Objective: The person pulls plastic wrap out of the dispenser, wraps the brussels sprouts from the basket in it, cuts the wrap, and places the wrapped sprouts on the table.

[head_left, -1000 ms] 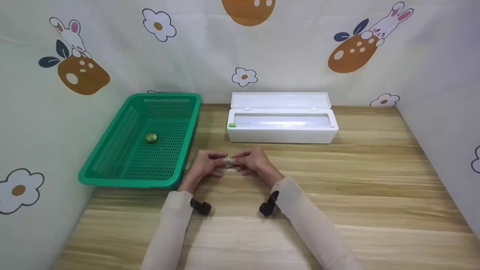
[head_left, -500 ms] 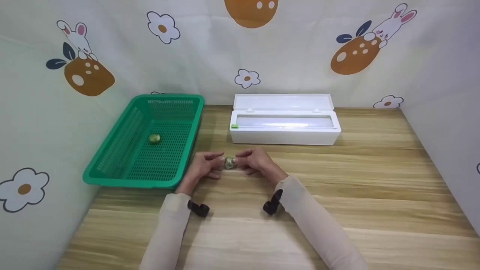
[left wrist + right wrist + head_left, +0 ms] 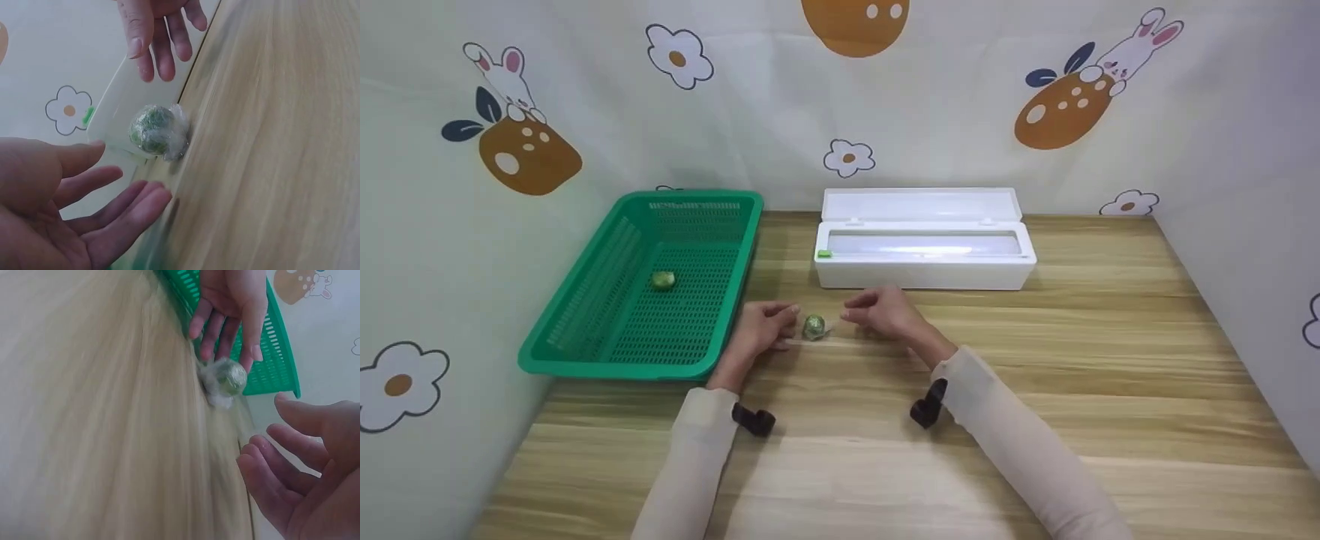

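Observation:
A Brussels sprout [image 3: 814, 326] in crumpled cling film lies on the wooden table between the two hands. In the left wrist view this wrapped sprout [image 3: 151, 130] is round and green, its film bunched at one side. Just left of it is my left hand [image 3: 760, 328], fingers relaxed and holding nothing. My right hand [image 3: 889, 312] is a little farther off on the right, its loosely bent fingers apart from the sprout. Both wrist views show a gap between each hand's thumb and fingers. Another green sprout [image 3: 663, 280] sits in the green basket [image 3: 619, 367].
A white cling film dispenser [image 3: 926, 274] stands behind the hands, its lid [image 3: 921, 203] raised and a green slider [image 3: 824, 254] at its left end. The basket is close beside my left hand. A patterned cloth [image 3: 765, 90] hangs behind the table.
Both hands have let go of the wrapped Brussels sprout and drawn apart, the right hand moving farther to the right. The sprout now rests uncovered on the table.

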A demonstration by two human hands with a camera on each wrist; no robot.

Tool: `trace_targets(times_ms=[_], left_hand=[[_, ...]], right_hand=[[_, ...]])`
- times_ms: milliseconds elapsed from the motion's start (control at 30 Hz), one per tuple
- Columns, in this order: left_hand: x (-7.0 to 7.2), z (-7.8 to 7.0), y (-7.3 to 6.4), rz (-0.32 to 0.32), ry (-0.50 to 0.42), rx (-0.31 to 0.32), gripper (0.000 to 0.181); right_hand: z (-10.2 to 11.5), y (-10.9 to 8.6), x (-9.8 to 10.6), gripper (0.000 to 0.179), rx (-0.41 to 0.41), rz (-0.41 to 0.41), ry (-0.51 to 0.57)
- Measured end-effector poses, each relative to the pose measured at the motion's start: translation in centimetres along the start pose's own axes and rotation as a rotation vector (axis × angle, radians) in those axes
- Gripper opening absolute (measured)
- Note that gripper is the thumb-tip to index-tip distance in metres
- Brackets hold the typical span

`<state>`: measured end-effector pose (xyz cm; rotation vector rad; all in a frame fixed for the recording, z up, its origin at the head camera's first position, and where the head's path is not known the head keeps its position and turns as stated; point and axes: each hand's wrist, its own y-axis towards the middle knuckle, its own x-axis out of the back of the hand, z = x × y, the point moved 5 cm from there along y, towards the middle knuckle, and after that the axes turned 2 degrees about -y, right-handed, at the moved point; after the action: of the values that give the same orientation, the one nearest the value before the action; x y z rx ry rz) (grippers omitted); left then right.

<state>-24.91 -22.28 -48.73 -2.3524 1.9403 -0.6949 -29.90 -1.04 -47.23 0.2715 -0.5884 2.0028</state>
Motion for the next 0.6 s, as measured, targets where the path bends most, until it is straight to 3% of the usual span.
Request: trace_targets(times_ms=[167, 267, 600], left_hand=[[-0.4, -1.8, -0.6, -0.079, 0.154, -0.047, 0.036], [-0.9, -3.2, -1.0, -0.090, 0.190, -0.073, 0.037], [-2.1, -8.2, -1.6, -0.035, 0.238, -0.169, 0.036]], right_hand=[[0.3, -0.4, 2.1, 0.035, 0.092, -0.051, -0.107], [0.5, -0.6, 3.6, 0.037, 0.137, -0.065, -0.144], [1.1, -2.0, 9.1, 0.033, 0.277, -0.157, -0.289]])
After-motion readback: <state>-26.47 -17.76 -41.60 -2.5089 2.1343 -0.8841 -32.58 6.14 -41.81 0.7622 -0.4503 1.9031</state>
